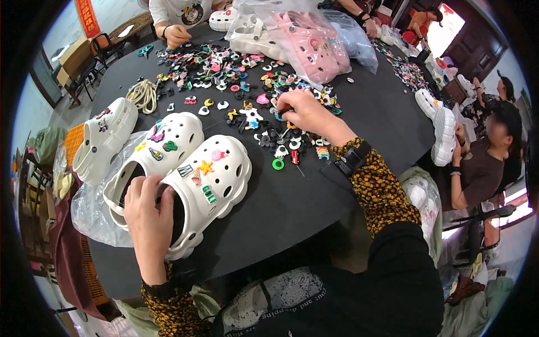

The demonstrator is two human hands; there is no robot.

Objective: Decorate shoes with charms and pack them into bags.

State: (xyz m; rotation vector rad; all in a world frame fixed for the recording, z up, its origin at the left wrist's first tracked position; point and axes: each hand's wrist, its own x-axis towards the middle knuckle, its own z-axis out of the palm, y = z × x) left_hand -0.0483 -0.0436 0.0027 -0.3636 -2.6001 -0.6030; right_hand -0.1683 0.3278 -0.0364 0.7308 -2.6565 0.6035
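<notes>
1. Left hand (150, 216): fingers bent at the heel openings of two smooth white clogs, thumb at the rim of the nearer clog (224, 182); whether it grips or merely rests, I cannot tell
2. Right hand (309, 115): fingers curled together and dipping into the pile of charms (281, 137), with something dark at the tips; whether anything is pinched there, I cannot make out
3. The nearer clog is rounded and moulded, with a ridged sole edge, round holes and glossy charms, among them an orange star and a pink swirl; its heel is partly behind the left hand
4. Beside it, the middle clog (188, 132) carries a green cactus charm; the far-left clog (115, 129) lies tilted
5. Wrinkled clear plastic (92, 216) spreads under the clogs; a coil of pale cord (143, 96) sits beyond
6. The matt black tabletop (292, 219) has a curved edge
7. Across it, a filmy bag (317, 53) blurs the pink clogs inside; a co-worker above is cut off by the frame
</notes>
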